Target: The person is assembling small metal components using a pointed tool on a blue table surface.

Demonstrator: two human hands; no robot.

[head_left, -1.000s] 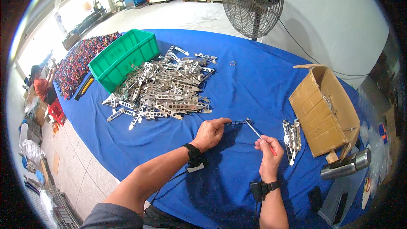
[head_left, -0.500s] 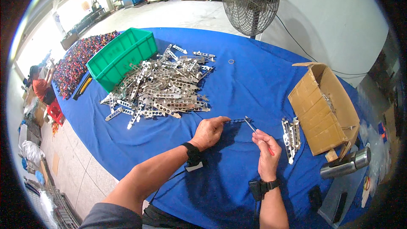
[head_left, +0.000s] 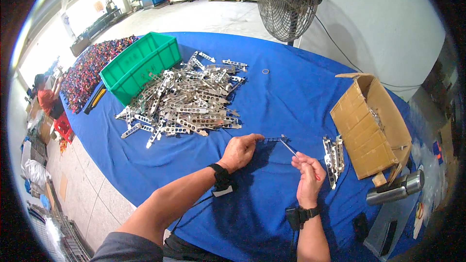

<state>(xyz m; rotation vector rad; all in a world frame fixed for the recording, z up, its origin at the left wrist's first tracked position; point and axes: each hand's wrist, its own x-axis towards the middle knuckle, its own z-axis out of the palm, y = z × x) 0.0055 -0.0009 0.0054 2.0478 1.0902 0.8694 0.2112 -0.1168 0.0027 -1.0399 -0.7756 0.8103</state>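
Observation:
My left hand (head_left: 239, 153) is closed in a pinch on one end of a perforated metal strip (head_left: 275, 139), held out to the right above the blue cloth. Wrapped in the fingers of my right hand (head_left: 308, 174) is a slim tool (head_left: 289, 149) with a silver shaft and a red handle, mostly covered by the palm. The shaft slants up and left, its tip at the strip's free end. Whether the two touch I cannot tell. A large heap of similar metal strips (head_left: 187, 99) lies beyond my left hand. Several more strips (head_left: 333, 160) are stacked right of my right hand.
Behind the heap stands a green plastic bin (head_left: 141, 75), beside a mound of small multicoloured pieces (head_left: 94, 68). An open cardboard box (head_left: 361, 133) and a steel flask (head_left: 395, 188) are at the right. A fan (head_left: 286, 7) stands past the table. Someone in red (head_left: 47, 98) sits far left.
My right hand has shifted slightly right and down, and the tool's shaft lies at a flatter slant. The left hand keeps its grip on the strip in nearly the same place.

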